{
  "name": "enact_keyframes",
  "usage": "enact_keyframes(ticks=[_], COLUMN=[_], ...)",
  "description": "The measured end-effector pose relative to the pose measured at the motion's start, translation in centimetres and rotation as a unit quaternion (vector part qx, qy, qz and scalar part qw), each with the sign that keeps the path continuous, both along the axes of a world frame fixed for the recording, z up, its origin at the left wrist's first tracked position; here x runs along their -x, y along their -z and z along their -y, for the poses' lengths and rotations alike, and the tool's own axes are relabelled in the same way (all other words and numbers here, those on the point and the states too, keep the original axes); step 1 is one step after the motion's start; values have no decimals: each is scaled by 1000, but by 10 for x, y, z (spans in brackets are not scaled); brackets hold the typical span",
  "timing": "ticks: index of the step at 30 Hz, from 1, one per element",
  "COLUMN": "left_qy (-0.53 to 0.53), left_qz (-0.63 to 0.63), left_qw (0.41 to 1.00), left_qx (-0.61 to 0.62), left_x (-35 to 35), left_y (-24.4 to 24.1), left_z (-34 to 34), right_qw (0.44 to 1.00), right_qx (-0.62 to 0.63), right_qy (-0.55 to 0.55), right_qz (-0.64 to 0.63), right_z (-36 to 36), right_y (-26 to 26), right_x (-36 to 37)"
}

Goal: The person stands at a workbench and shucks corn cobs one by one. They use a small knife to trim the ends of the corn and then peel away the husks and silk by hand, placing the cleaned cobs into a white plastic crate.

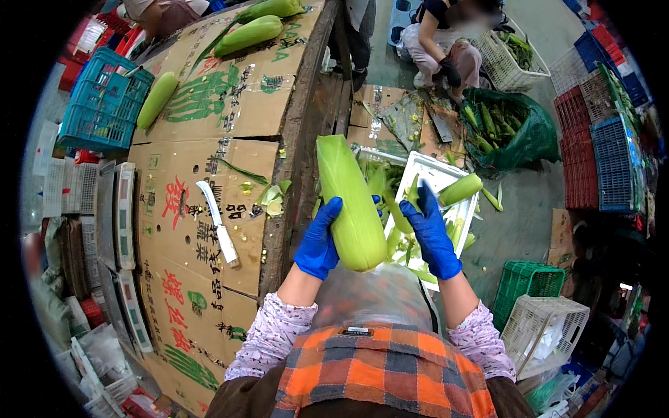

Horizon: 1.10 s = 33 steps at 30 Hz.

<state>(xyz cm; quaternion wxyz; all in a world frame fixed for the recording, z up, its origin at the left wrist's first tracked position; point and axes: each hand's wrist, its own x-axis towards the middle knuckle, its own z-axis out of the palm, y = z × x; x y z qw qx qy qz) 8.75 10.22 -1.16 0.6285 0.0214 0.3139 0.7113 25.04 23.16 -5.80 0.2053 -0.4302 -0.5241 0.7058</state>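
My left hand [320,241], in a blue glove, grips a large ear of corn in its pale green husk [353,209]. The ear is held up in front of my apron [376,360], its cut end pointing away from me. My right hand [434,230], also gloved in blue, is apart from the ear, with thumb and fingers spread. Loose green husk leaves [398,211] show by its thumb; they seem to lie behind the hand. Below it is a white crate [411,168] with husk pieces, and another husked ear [461,189] lies across that crate.
A knife [218,224] lies on the cardboard-covered table [251,172] to my left, near husk scraps [273,201]. Several ears [248,35] and a teal crate [99,104] are farther along. Ahead, a person [444,47] crouches by a cleaver [439,124] and a green mesh sack [528,141].
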Motion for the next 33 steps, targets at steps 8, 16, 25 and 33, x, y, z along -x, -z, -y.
enact_keyframes(ticks=[8,16,25,33], left_qy=[21,-122,-186,-173], left_qz=[-301,-437,-461,-467], left_qw=[953,891,843,776], left_qx=[3,24,208,386], left_x=[6,10,82,84], left_y=[-57,-89,-114,-102], left_z=[7,27,152,256], right_qw=[967,966,923,696], right_qx=[111,-151,-225,-437], right_qy=[-173,-145,-311,-551], right_qz=[-151,-151,-7,142], right_z=[47,88,107,189], right_y=[-88,-100,-109,-109], right_x=[25,57,116,238])
